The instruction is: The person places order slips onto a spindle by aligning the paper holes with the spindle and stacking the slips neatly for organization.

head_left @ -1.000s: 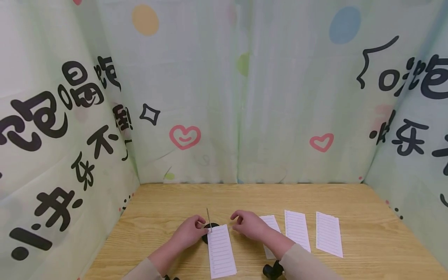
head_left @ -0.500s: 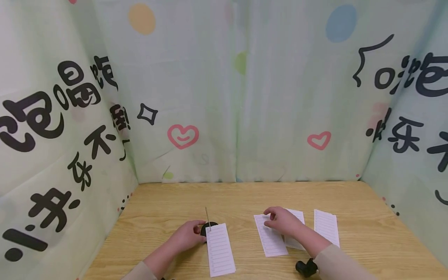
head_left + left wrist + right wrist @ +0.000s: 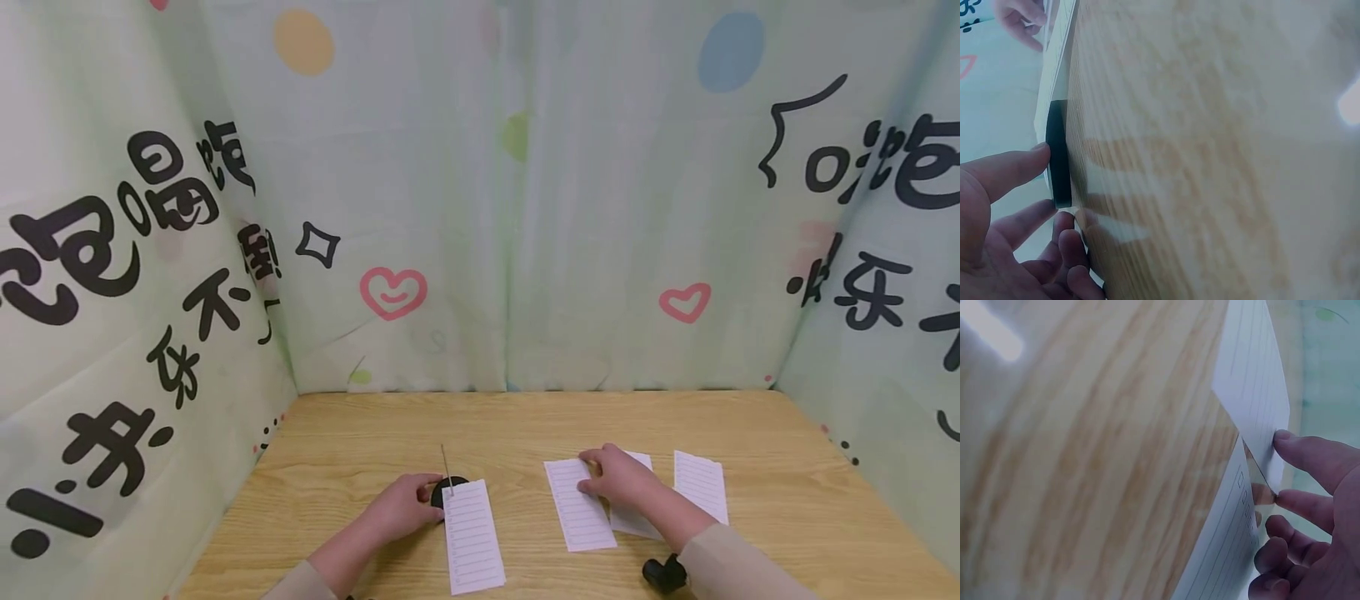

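Observation:
A receipt spike with a black round base (image 3: 437, 493) and a thin upright rod stands left of centre on the table. A lined paper slip (image 3: 476, 542) is on its rod and covers part of the base. My left hand (image 3: 401, 506) grips the base at its left edge; the left wrist view shows the thumb on the black disc (image 3: 1058, 153) and a finger at its rim. My right hand (image 3: 621, 479) pinches another lined slip (image 3: 579, 512) near its far right corner. In the right wrist view the thumb lies on that slip (image 3: 1250, 381), a finger at its corner.
A second lined slip (image 3: 633, 523) lies partly under my right forearm, and a third slip (image 3: 699, 483) lies farther right. All are on the wooden table (image 3: 360, 425). Printed curtains (image 3: 450, 208) enclose the back and sides. A black device (image 3: 664, 575) sits at my right wrist.
My right hand has moved right from near the spike to the nearest loose slip, and its fingers have closed on that slip's edge. My left hand stays at the spike's base.

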`<state>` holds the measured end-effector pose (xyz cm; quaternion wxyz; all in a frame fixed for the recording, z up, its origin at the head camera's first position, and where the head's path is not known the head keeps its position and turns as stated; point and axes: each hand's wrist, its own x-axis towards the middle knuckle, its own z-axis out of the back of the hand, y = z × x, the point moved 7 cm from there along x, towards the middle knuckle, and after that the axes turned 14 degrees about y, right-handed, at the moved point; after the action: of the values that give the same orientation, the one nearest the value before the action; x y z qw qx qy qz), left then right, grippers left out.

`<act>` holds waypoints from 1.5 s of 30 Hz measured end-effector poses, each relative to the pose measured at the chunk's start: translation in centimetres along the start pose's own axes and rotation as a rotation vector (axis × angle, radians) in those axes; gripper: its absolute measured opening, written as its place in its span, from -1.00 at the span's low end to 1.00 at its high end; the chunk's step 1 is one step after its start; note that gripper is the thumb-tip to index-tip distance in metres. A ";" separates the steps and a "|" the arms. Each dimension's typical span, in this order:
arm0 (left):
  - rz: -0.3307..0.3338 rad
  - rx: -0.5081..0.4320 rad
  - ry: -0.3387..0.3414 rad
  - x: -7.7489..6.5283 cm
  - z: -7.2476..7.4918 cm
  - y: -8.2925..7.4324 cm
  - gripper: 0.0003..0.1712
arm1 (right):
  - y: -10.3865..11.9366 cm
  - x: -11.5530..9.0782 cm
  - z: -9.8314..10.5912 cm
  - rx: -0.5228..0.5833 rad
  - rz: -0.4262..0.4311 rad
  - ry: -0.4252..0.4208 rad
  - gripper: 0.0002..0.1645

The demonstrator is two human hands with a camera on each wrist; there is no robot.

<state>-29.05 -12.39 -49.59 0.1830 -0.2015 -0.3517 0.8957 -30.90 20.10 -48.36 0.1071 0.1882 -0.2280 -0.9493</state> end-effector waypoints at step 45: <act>-0.004 0.080 0.009 0.1 0.1 -1.2 -0.41 | 0.4 0.1 0.4 0.453 0.191 -0.034 -0.38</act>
<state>-28.92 -11.60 -48.73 0.1942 -0.1971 -0.3154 0.9077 -31.14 19.85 -47.88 0.1475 0.1689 -0.4535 -0.8626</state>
